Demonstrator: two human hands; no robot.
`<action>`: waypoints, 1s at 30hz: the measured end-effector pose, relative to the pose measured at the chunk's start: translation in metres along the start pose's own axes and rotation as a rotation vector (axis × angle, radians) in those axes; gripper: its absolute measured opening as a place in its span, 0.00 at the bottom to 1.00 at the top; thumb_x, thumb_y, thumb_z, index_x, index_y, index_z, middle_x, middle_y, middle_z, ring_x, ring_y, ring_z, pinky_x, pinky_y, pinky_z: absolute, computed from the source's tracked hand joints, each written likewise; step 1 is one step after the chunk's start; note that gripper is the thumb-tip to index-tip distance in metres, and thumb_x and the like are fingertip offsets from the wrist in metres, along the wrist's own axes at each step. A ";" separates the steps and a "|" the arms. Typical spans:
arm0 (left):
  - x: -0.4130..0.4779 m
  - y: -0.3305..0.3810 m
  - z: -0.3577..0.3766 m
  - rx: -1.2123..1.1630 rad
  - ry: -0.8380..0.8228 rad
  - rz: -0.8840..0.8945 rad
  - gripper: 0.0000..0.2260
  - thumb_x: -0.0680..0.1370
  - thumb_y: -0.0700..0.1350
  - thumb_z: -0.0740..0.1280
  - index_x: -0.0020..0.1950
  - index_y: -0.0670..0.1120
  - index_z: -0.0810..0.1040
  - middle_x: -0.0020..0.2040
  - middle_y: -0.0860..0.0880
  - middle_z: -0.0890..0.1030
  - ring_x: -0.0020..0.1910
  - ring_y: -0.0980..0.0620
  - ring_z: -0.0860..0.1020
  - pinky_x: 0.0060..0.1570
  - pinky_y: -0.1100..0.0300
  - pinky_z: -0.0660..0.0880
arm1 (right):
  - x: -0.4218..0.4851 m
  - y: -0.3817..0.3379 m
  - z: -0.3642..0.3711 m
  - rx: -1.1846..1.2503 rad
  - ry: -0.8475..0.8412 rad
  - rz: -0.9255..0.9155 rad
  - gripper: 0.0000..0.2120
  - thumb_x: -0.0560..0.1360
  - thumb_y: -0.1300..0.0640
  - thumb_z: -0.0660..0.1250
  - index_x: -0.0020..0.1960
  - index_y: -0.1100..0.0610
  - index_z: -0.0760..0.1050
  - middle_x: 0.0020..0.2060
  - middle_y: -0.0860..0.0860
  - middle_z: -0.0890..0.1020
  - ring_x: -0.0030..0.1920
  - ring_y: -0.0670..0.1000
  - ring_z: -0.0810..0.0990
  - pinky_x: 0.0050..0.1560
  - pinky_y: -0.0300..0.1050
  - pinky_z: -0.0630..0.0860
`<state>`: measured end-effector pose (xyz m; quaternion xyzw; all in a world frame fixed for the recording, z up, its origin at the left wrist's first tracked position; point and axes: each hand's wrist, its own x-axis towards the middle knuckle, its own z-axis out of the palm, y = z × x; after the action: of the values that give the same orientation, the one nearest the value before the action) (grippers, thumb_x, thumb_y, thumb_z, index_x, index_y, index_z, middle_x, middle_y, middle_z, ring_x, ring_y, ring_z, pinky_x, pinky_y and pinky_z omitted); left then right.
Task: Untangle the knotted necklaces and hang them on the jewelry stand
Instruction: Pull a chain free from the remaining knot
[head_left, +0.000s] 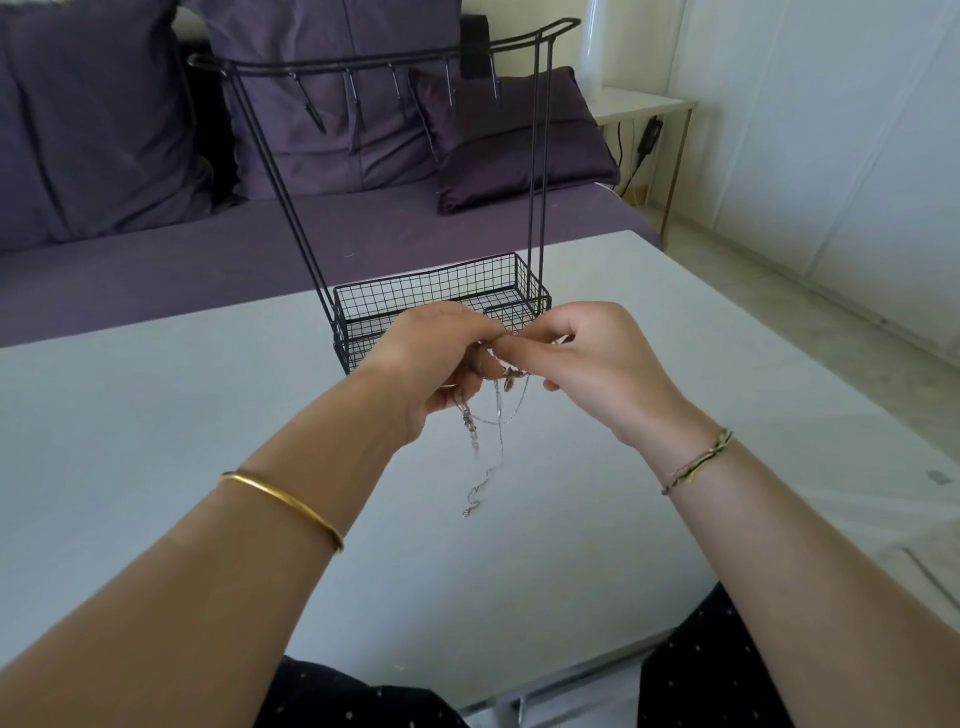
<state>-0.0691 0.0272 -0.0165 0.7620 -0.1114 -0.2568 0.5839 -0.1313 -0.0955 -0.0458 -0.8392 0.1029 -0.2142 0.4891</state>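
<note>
A tangle of thin silver necklaces (491, 415) hangs between my two hands above the white table (156, 441). My left hand (431, 364) grips the chains with curled fingers. My right hand (592, 358) pinches the knot at its top between thumb and forefinger. Loose chain ends dangle down to the table, one clasp lying near the surface. Just behind my hands stands the black wire jewelry stand (441, 291), with a mesh basket base and a top bar carrying several bare hooks (400, 88).
A purple sofa with cushions (498, 140) runs behind the table. A small white side table (644, 104) stands at the back right, with cables under it. My lap in dark dotted fabric shows at the table's near edge.
</note>
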 end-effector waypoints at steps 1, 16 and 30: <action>0.000 0.000 0.000 0.003 0.002 0.006 0.05 0.77 0.41 0.66 0.40 0.45 0.77 0.26 0.50 0.76 0.24 0.55 0.69 0.26 0.66 0.68 | 0.000 0.000 -0.001 -0.013 -0.001 -0.011 0.15 0.69 0.54 0.73 0.39 0.68 0.80 0.39 0.65 0.81 0.34 0.56 0.74 0.34 0.48 0.69; 0.002 -0.006 0.005 0.234 0.043 0.102 0.09 0.79 0.42 0.64 0.39 0.45 0.76 0.29 0.50 0.72 0.27 0.53 0.67 0.35 0.59 0.68 | 0.000 0.002 -0.005 0.302 0.069 0.265 0.06 0.71 0.60 0.70 0.41 0.65 0.81 0.33 0.54 0.79 0.24 0.47 0.69 0.32 0.41 0.68; -0.008 -0.011 0.008 0.268 0.067 0.093 0.06 0.76 0.41 0.69 0.38 0.47 0.78 0.27 0.51 0.73 0.27 0.54 0.66 0.31 0.62 0.66 | -0.001 -0.002 -0.016 0.707 0.098 0.566 0.11 0.77 0.59 0.61 0.35 0.57 0.72 0.32 0.50 0.77 0.31 0.48 0.76 0.37 0.42 0.75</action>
<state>-0.0819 0.0276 -0.0265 0.8352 -0.1604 -0.1868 0.4918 -0.1396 -0.1072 -0.0376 -0.5484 0.2715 -0.1336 0.7795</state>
